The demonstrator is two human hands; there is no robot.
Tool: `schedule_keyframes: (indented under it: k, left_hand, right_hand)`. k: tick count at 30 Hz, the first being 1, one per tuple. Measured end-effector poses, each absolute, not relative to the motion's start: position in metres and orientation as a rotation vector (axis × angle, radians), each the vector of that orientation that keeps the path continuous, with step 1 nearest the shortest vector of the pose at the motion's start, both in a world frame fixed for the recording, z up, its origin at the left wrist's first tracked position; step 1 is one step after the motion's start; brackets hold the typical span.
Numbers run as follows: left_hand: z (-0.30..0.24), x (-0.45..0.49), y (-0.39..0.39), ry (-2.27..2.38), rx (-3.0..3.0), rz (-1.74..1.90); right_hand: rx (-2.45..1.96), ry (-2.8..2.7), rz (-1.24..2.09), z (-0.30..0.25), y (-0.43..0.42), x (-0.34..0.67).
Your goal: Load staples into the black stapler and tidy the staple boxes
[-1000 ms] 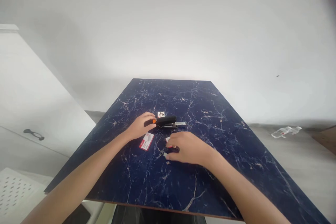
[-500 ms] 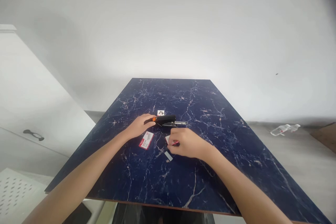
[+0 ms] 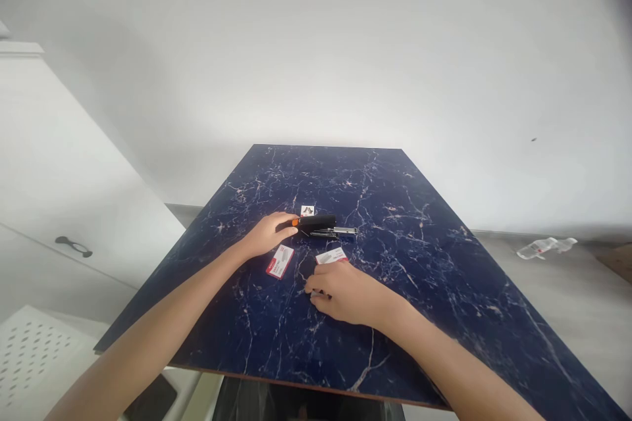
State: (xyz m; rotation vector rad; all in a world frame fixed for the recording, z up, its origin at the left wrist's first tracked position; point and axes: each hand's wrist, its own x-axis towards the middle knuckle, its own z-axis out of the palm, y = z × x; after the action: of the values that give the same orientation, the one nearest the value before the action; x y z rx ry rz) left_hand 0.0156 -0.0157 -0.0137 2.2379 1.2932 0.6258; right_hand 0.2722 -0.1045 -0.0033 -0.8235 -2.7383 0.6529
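Note:
A black stapler with an orange end lies open on the dark blue marble table. My left hand rests on its orange end. My right hand lies nearer me on the table, fingers curled over a small pale strip that is mostly hidden. A small red-and-white box lies between my hands. A second white-and-red box sits just beyond my right hand. A small white tag lies behind the stapler.
A white cabinet with a dark handle stands at the left. A perforated white surface is at the lower left. A clear plastic bottle lies on the grey floor at the right. A white wall is behind.
My right hand drew back toward me from beside the stapler, uncovering the white-and-red box, and now covers the pale strip that lay bare. My left hand stayed on the stapler.

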Motion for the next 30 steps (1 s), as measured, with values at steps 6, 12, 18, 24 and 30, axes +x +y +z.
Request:
schedule_keyframes:
  k: [6,12,18,24,30]
  left_hand:
    - [-0.013,0.015,-0.016,1.321,2.242,0.594]
    - [-0.015,0.015,-0.016,1.319,2.239,0.597]
    - [-0.014,0.015,-0.015,1.301,2.243,0.618]
    - [-0.014,0.014,-0.015,1.307,2.243,0.614]
    - [-0.02,0.01,-0.013,1.283,2.273,0.585]
  right_hand:
    - [-0.836,-2.702,0.688,0.003,-0.099,0.274]
    - [-0.943,-2.688,0.688,0.006,-0.098,0.28]
    - [-0.972,-2.707,0.697,0.007,-0.093,0.286]
    - [-0.905,-2.725,0.557,0.005,-0.091,0.284]
    - [-1.024,-2.584,0.33,0.017,-0.078,0.3]
